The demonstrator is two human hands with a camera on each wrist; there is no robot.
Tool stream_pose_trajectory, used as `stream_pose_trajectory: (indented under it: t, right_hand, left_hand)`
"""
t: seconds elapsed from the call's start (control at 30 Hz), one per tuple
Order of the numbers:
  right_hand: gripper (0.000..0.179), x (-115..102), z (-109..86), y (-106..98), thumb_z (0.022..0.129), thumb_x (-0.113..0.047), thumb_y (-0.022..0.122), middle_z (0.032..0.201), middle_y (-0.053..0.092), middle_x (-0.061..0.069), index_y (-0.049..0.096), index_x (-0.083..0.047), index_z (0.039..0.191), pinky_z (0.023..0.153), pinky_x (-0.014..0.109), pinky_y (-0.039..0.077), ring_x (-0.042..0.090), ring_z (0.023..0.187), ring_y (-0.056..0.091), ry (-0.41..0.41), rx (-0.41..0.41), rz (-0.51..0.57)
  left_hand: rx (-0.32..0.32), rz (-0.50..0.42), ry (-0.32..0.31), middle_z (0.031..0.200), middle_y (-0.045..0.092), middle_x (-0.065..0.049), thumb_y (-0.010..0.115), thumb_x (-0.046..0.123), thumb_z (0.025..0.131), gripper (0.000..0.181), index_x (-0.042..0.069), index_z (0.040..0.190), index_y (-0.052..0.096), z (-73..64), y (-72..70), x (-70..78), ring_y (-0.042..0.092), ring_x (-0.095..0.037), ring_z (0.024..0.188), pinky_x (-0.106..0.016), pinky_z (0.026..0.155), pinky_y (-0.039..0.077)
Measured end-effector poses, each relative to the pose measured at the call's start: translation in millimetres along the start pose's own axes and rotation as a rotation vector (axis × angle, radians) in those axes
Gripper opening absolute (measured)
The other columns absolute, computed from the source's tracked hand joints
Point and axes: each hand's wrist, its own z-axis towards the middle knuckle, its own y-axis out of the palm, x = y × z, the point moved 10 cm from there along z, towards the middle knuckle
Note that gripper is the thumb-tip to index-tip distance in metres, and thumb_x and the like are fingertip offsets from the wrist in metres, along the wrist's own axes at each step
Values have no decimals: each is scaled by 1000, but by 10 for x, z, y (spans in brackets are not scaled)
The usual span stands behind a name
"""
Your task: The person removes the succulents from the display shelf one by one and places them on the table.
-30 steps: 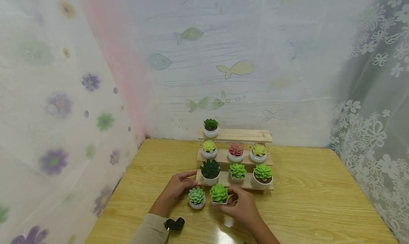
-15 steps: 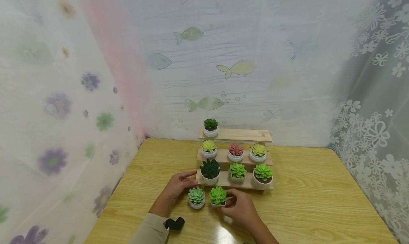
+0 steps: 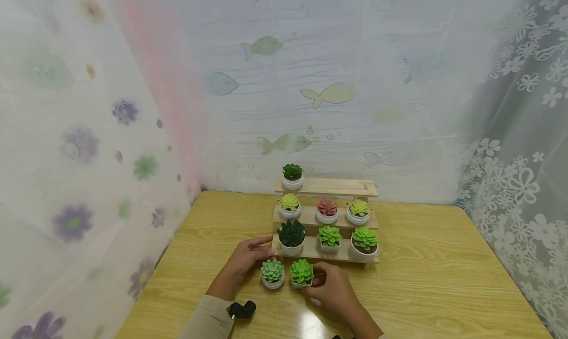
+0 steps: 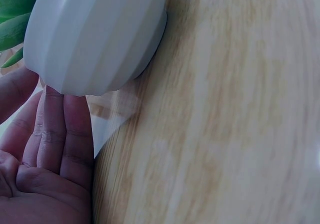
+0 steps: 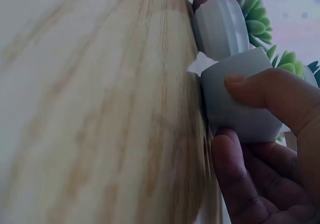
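Note:
My right hand point(image 3: 335, 287) pinches a square white pot with a bright green succulent point(image 3: 301, 272) between thumb and fingers. In the right wrist view, that pot point(image 5: 240, 96) is at the table surface, slightly tilted in the picture. Just left of it stands a round ribbed white pot with a pale green succulent point(image 3: 272, 274), which no hand visibly grips. My left hand point(image 3: 246, 260) reaches behind this round pot, its fingers nearly straight, fingertips at the left end of the wooden tiered stand's point(image 3: 310, 250) lowest shelf. The left wrist view has the ribbed pot point(image 4: 95, 38) partly covering the fingers.
The stand bears several potted succulents: a dark green one point(image 3: 292, 235) and two bright green ones below, a red one point(image 3: 327, 208) between two yellow-green ones midway, one green point(image 3: 292, 175) on top. Patterned curtains point(image 3: 284, 92) hang behind the wooden table point(image 3: 435, 260).
My right hand has shifted a little left and toward me with the square pot, which now sits closer beside the round pot. My left hand has stayed at the stand.

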Motion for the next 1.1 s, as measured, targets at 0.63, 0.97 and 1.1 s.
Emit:
stream_pose_trajectory:
  t: [0.63, 0.97, 1.1]
  right_hand:
    - [54, 10, 20, 27, 73, -20, 95, 90, 73, 2, 70, 1, 116, 67, 25, 58, 12, 80, 70, 23, -25, 11]
    - [61, -8, 15, 25, 70, -25, 97, 93, 73, 3, 70, 0, 118, 68, 25, 58, 11, 80, 70, 18, -24, -1]
    - [65, -18, 8, 21, 68, -30, 98, 95, 73, 3, 70, -2, 119, 70, 25, 57, 11, 81, 69, 18, -22, -22]
  left_hand:
    - [-1, 3, -6, 104, 79, -8, 74, 12, 96, 54, 2, 147, 57, -4, -7, -1, 75, -14, 88, -29, 82, 60]
    - [2, 3, -3, 105, 79, -9, 74, 12, 96, 54, 2, 147, 57, -2, -8, -1, 75, -14, 89, -30, 83, 60]
    - [4, 6, -6, 106, 79, -9, 74, 13, 96, 55, 2, 147, 57, -6, -11, -4, 76, -14, 89, -30, 83, 60]
